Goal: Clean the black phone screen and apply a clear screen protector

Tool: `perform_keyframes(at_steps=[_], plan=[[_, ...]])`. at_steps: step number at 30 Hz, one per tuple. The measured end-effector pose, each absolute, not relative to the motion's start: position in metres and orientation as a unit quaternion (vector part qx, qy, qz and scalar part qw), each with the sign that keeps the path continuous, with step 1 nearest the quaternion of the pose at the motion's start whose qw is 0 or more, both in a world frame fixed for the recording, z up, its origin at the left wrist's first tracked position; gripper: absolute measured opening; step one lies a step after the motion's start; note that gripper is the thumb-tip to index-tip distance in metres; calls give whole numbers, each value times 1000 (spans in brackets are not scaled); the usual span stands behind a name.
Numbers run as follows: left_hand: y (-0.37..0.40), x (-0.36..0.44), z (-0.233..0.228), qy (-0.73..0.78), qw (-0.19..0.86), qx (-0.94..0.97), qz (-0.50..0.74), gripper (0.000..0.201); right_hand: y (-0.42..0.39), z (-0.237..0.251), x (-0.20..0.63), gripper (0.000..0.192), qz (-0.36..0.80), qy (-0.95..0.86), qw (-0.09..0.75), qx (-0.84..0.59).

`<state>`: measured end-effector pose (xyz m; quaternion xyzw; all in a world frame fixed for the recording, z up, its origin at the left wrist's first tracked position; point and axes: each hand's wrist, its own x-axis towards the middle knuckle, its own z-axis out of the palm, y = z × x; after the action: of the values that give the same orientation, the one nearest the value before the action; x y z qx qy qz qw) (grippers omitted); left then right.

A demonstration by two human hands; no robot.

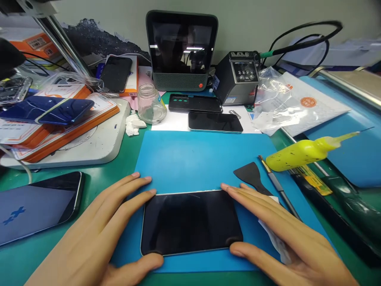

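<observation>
Hands (190, 238) flanking phone (190, 222), touching

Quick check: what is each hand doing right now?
Left hand: open, fingers framing the black glass-faced smartphone on its left end.
Right hand: open, framing its right end.

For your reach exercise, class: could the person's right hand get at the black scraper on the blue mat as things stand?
Probably yes. The right hand rests at the phone, and the black scraper lies flat just beyond its fingers, on the blue mat, with nothing between them.
</observation>
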<state>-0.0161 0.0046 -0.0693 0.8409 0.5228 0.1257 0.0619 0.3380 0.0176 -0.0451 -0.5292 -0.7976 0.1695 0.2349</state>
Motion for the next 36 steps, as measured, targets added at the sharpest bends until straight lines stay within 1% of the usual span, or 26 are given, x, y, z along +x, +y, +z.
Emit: perform_keyframes(at_steps=[4,8,14,19,23,29,36], plan=[[7,-10,-62,516,82,838,159,73,16,-37,332,55,227,-761,238,-559],[10,-8,-57,504,104,837,184,69,14,-34,329,55,268,-736,243,-572],[10,-7,-54,505,119,833,191,64,14,-30,327,56,279,-733,241,-572],[9,-6,-54,501,126,832,205,64,15,-29,326,58,275,-739,238,-567],[10,-8,-56,499,117,837,190,64,14,-29,326,56,281,-735,241,-569],[9,-10,-57,507,108,836,182,66,14,-33,326,56,263,-737,237,-576],[7,-11,-63,516,84,836,164,71,14,-43,334,56,168,-782,229,-555]])
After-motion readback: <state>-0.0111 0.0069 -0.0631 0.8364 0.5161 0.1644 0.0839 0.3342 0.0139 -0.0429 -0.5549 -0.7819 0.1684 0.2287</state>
